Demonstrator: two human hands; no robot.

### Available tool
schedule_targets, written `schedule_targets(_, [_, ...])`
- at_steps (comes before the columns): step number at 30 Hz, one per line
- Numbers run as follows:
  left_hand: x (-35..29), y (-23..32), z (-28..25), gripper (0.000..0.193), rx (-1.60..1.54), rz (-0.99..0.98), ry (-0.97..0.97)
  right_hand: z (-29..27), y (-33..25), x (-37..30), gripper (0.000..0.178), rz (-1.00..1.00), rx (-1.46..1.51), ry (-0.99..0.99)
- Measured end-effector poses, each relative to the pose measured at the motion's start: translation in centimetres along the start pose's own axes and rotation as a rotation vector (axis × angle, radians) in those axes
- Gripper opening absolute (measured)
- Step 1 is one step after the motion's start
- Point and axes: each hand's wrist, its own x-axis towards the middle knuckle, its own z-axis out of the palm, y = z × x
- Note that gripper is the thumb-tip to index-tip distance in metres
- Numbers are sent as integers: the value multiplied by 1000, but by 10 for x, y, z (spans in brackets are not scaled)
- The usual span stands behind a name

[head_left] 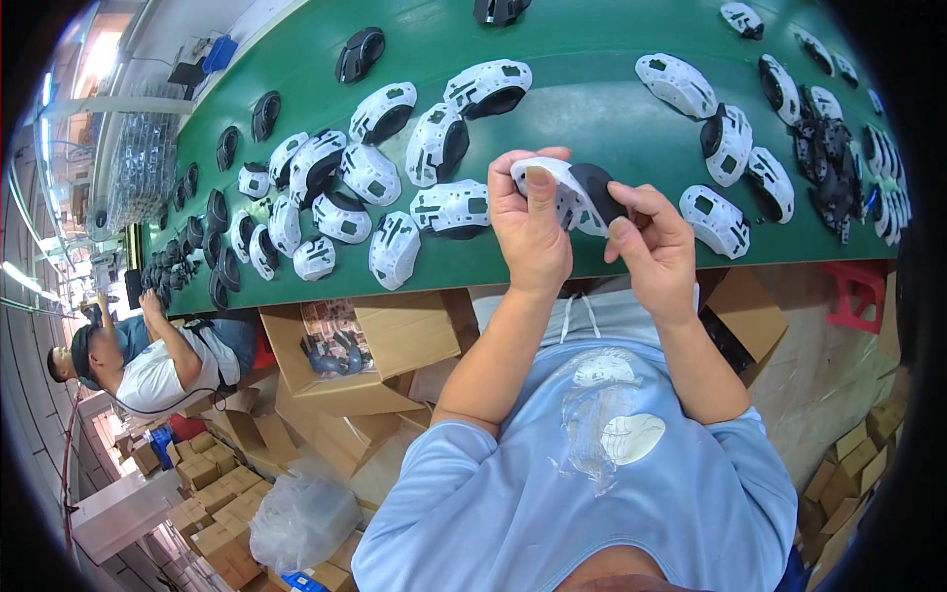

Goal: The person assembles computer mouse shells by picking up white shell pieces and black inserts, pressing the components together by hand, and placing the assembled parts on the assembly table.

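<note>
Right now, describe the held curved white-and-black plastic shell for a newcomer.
Find the long green table. Over its near side, the left hand and right hand grip the white-and-black shell. Similar shells lie on the table; this one alone is held aloft.

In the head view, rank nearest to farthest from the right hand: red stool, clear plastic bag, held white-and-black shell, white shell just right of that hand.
1. Held white-and-black shell: touching the right hand.
2. White shell: on the green table, just right.
3. Red stool: farther right.
4. Clear plastic bag: lower left.
</note>
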Motion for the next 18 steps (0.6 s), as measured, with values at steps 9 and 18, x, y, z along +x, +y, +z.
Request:
schedule_targets(9, [-5,5,-12,42,-8,74,-43,-3,1,8,29,-112,-157,-41])
schedule_targets(18, [1,7,-19,43,49,220,-209,-3,-3,10,28,-153,-25,-61])
